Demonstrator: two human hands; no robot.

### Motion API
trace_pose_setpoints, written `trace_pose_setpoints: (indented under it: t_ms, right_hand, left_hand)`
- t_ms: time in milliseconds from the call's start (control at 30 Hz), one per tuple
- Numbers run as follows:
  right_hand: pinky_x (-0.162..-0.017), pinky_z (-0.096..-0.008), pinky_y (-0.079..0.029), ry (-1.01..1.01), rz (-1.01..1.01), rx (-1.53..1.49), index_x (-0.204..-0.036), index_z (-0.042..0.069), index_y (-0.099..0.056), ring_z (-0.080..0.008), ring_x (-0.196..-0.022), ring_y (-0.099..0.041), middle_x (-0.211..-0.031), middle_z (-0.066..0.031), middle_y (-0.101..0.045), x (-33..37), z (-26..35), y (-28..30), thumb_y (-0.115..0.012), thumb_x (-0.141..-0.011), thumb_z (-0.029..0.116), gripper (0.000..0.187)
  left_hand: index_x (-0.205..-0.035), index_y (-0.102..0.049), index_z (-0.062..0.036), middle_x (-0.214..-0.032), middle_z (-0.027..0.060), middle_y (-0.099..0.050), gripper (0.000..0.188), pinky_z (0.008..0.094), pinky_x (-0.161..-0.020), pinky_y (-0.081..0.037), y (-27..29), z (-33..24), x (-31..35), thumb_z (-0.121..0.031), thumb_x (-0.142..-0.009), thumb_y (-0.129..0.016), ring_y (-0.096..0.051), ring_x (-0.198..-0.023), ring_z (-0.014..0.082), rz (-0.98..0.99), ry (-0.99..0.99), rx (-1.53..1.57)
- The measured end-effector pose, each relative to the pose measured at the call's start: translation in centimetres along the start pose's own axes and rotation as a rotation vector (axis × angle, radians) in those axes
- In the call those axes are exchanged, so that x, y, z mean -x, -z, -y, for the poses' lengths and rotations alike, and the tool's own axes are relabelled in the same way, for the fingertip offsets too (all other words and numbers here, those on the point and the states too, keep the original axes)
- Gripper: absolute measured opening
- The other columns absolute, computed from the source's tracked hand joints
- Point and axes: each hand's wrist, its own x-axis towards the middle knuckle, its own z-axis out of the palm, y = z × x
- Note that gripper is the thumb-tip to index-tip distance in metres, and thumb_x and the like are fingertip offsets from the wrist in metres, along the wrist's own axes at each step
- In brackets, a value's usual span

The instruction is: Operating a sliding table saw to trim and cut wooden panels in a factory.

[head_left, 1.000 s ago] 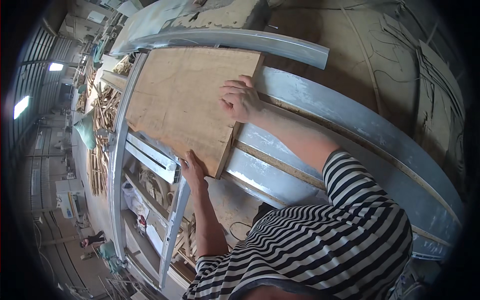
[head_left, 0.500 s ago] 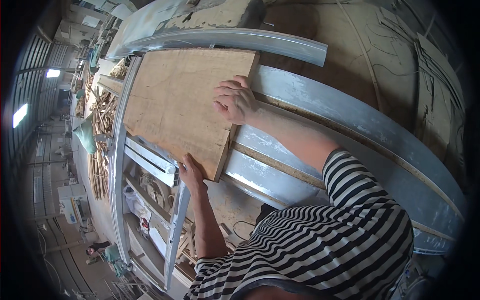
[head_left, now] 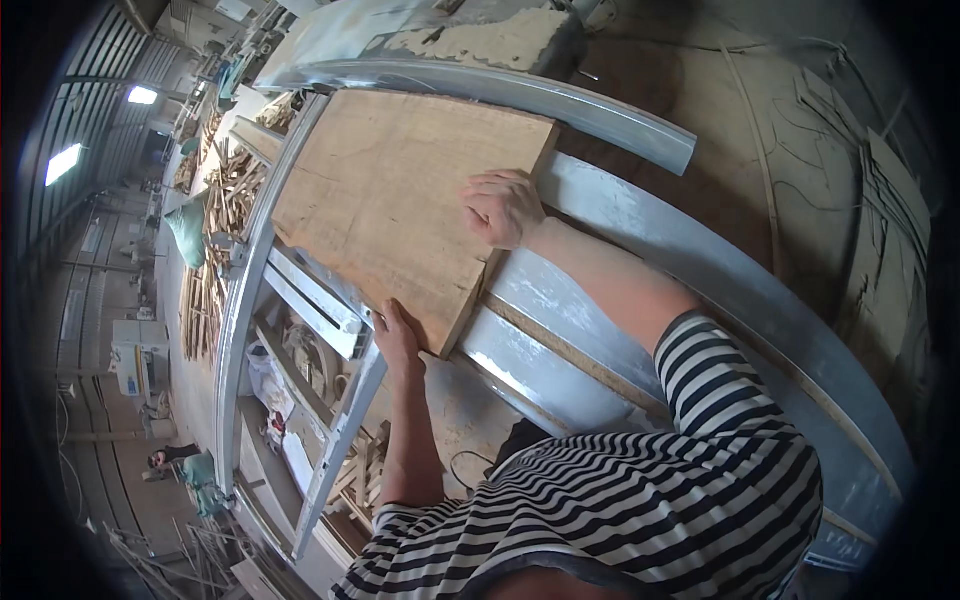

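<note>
A thick wooden board (head_left: 400, 180) lies flat on a metal-topped saw table (head_left: 570, 275) with lengthwise slots, its far edge along a long metal fence (head_left: 500, 90). My left hand (head_left: 398, 335) is closed on the board's near left corner, its fingers partly hidden at the edge. On top of the board, close to its right edge, rests my right hand (head_left: 503, 208), fingers curled in like a fist. Nothing shows inside that fist. The right forearm crosses over the metal surface.
A metal frame with rails (head_left: 243, 290) stands left of the board, with cloth and wood offcuts beneath it. Beyond it lies a heap of wood strips (head_left: 205, 300) and a green sack (head_left: 187, 230). Another person (head_left: 200, 480) is at the lower left. Thin sheets (head_left: 870, 240) lean at the right.
The whole view has tilted and shifted, so the board and table appear farther right. Both hands keep about the same places on the board.
</note>
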Motion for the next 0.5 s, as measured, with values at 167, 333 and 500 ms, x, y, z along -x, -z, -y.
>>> trace_pose_setpoints:
  t_ms: [167,333,500]
  right_hand:
    - [-0.093,-0.0423,-0.051,-0.025,-0.066,-0.033,-0.076,0.009,-0.069,-0.028,-0.097,-0.07,-0.085,-0.0078,-0.073,0.3,0.1,-0.3,-0.064,-0.079,0.019,0.012]
    - [-0.093,-0.0428,-0.051,-0.051,-0.051,-0.041,-0.076,0.009,-0.069,-0.0274,-0.097,-0.07,-0.086,-0.0076,-0.073,0.5,-0.1,-0.5,-0.063,-0.08,0.019,0.012]
    - [-0.092,-0.0411,-0.052,-0.046,0.003,-0.008,-0.08,0.007,-0.071,-0.0259,-0.099,-0.07,-0.093,-0.0067,-0.074,0.6,-0.3,-0.1,-0.066,-0.078,0.018,0.012]
  left_hand:
    - [-0.128,-0.042,0.0028,-0.109,0.0149,-0.053,0.055,0.0313,-0.082,-0.038,1.0,-1.7,1.4,-0.043,-0.1,-0.052,-0.05,-0.095,0.0211,0.08,0.072,-0.049]
    - [-0.142,-0.04,0.0068,-0.12,0.0166,-0.058,0.069,0.0324,-0.092,-0.044,0.8,-3.3,2.3,-0.045,-0.099,-0.054,-0.056,-0.106,0.0217,0.152,0.144,-0.051]
    - [-0.145,-0.037,0.0058,-0.108,0.0104,-0.058,0.07,0.0314,-0.081,-0.046,0.8,-3.9,2.7,-0.043,-0.099,-0.055,-0.057,-0.093,0.019,0.131,0.21,-0.025]
